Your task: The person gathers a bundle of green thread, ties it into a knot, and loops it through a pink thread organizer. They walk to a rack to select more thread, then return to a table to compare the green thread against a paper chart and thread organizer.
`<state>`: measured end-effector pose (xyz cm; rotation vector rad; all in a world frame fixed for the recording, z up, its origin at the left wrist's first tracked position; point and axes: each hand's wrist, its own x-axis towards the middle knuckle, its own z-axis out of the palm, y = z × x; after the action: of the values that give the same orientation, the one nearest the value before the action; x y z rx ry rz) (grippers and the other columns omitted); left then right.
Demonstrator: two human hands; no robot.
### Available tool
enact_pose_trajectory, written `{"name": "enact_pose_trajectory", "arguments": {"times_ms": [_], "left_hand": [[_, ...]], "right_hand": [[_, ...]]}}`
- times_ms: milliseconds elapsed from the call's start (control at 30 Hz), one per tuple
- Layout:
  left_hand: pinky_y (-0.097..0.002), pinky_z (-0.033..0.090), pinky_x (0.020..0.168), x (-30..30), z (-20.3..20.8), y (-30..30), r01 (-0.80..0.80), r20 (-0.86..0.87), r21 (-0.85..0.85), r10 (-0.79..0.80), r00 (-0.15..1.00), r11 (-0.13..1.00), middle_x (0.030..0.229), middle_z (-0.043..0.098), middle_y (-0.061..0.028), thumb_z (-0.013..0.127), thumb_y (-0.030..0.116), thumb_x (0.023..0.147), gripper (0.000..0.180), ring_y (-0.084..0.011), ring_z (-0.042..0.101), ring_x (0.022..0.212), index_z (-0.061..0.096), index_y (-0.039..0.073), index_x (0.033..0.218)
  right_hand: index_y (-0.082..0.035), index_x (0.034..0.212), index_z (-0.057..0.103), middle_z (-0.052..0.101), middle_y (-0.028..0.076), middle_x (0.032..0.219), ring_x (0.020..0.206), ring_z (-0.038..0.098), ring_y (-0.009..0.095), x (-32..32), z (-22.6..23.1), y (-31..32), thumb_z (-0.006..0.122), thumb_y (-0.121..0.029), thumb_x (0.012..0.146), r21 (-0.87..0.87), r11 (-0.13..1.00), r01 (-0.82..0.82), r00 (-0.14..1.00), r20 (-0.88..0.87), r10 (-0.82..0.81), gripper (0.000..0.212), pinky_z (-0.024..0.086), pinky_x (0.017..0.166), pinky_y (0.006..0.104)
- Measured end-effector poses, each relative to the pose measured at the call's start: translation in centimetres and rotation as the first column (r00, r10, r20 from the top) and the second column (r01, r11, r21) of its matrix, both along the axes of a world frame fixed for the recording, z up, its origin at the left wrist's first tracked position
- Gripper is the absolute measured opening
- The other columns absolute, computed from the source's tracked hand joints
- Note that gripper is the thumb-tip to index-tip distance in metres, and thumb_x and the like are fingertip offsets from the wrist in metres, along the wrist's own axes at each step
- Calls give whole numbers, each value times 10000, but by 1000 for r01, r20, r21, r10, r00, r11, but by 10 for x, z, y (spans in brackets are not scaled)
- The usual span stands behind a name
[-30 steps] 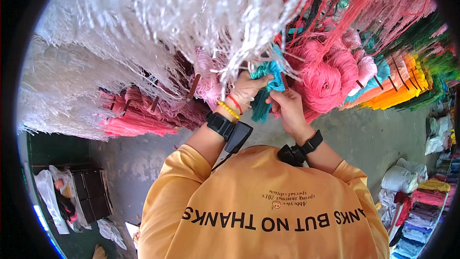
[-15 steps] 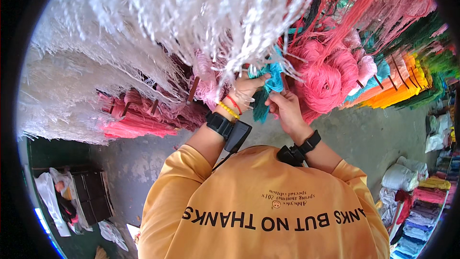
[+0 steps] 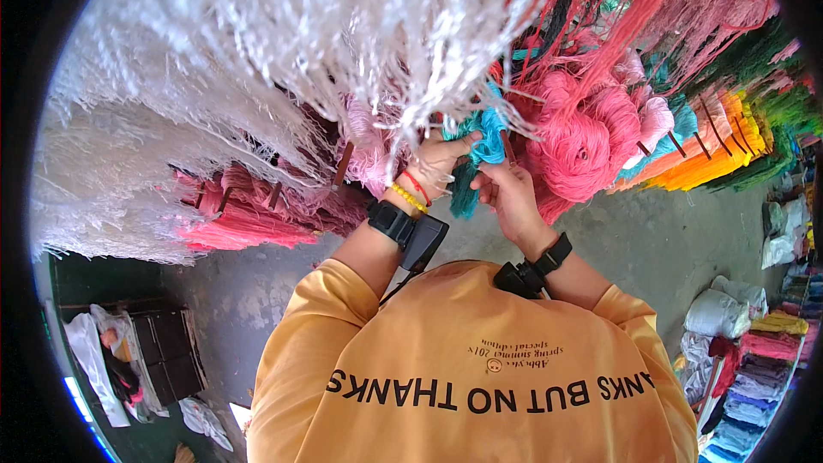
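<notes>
Holding on in the head view: my left hand (image 3: 433, 161) keeps its thumb over the turquoise skein (image 3: 489, 139), other fingers mostly hidden, just left of the brown rod's near end (image 3: 508, 147). My right hand (image 3: 514, 197) curls close beneath, finger meeting thumb; a strand between them? Can't tell. Barely any shift this past second: same skein being worked.

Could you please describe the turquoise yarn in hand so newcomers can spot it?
Find the white strands filling the upper left. Below their central tips, the left hand holds the turquoise yarn, a cool colour between pale pink yarn and bright pink yarn.
</notes>
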<state>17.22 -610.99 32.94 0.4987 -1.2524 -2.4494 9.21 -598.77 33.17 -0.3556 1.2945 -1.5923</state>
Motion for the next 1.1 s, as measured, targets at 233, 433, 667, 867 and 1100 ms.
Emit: {"name": "enact_pose_trajectory", "arguments": {"times_ms": [233,433,667,867,1100], "left_hand": [[-261,425,695,1,0,0,19,28,19,-19,999,1000,842,585,-7,538,119,810,136,-114,545,747,551,56,929],[-261,428,679,1,3,1,26,54,-39,-24,998,999,832,585,-18,543,133,807,144,-118,545,729,550,45,921],[-258,416,696,2,7,3,-9,78,-79,15,997,997,827,582,-2,546,141,804,137,-110,538,754,555,61,914],[-232,430,537,-1,1,4,-186,42,64,184,982,980,746,603,-13,576,154,779,139,-100,551,606,595,40,856],[-271,424,690,1,5,2,-126,81,65,121,989,990,835,590,-3,545,111,803,111,-118,549,741,556,82,910]], "right_hand": [[-61,776,524,565,35,639,483,461,72,1,3,-2,543,-173,765,-8,1000,2,999,-51,-2,114,361,458,192],[-47,744,513,561,44,627,479,459,73,0,0,-3,551,-138,757,-23,999,24,999,-25,-25,100,362,449,197],[-50,725,513,545,30,615,495,456,73,2,-3,-4,524,-97,747,-41,998,44,999,-10,-45,53,358,462,198],[-63,748,527,545,19,634,526,463,68,7,-8,0,498,-81,758,-68,997,27,999,-20,-29,35,361,486,191],[-90,763,532,557,15,642,528,481,71,6,-9,5,502,-87,762,-94,996,-14,1000,6,15,30,375,505,193]]}}
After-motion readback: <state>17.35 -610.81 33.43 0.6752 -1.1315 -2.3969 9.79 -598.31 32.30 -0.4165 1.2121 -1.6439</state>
